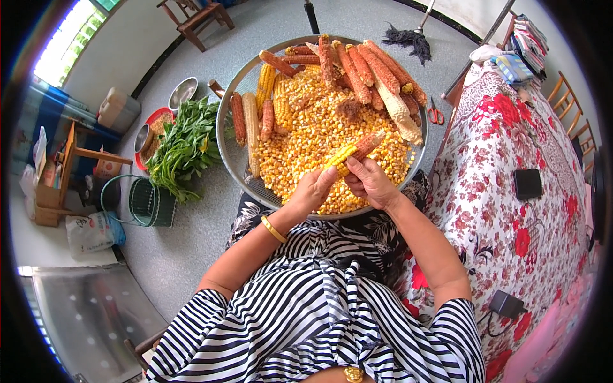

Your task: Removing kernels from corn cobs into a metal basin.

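Between my two hands is a partly shelled corn cob [366, 146], its far end bare and reddish, its near end still bearing yellow kernels. My left hand [315, 186] is closed around the near end. With thumb pressed on the kernels, my right hand [370, 182] grips the cob's right side. Both hands are over a round metal sieve [223, 137] on my lap, filled with loose yellow kernels [300, 153]. Stripped cobs [383, 67] are heaped along its far right rim. Unshelled ears [281, 102] and more bare cobs [251, 134] lie at its left.
Left on the floor are leafy greens [185, 143], a red basin [167, 115], a metal bowl [183, 93] and a green basket [167, 207]. Red-handled scissors [436, 115] lie right of the sieve. A flowered bedspread [472, 210] holds a black phone-like object [527, 184]. A mop [408, 42] rests behind.
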A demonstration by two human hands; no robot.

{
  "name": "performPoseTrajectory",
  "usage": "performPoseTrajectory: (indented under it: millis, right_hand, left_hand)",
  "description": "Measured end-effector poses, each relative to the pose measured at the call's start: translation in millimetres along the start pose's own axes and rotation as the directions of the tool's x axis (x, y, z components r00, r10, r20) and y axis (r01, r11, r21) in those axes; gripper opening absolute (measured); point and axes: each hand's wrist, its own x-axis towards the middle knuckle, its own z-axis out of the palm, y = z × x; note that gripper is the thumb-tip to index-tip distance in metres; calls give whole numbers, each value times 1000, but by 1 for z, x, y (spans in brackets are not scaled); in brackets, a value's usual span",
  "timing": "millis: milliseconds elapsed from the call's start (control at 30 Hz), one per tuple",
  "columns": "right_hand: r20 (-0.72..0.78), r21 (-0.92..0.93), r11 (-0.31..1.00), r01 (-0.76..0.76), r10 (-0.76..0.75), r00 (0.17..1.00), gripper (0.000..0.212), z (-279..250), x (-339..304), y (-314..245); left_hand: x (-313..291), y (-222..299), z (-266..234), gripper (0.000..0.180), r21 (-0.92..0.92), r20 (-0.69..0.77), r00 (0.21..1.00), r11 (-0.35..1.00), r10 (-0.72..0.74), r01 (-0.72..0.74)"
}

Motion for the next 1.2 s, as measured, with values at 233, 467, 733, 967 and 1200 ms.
performPoseTrajectory:
  millis: [233,467,733,967,1200]
  right_hand:
    - [-25,90,995,-42,45,999,28,0,0,0]
    - [-28,9,1000,20,-20,999,28,3,-4,0]
    - [-31,53,998,35,-33,999,20,6,-1,1]
    - [1,-50,997,60,-60,998,15,-3,-2,5]
    - [8,-92,993,76,-76,997,20,-15,3,-1]
  left_hand:
    - [9,-11,0,47,159,-75,996,987,38,-26]
    - [4,-3,5,43,-12,-17,1000,1000,-8,8]
    - [0,8,4,40,-209,28,995,973,-98,102]
    - [-1,7,5,39,-236,56,993,965,-105,115]
    - [11,-6,6,42,114,-118,991,993,56,-42]
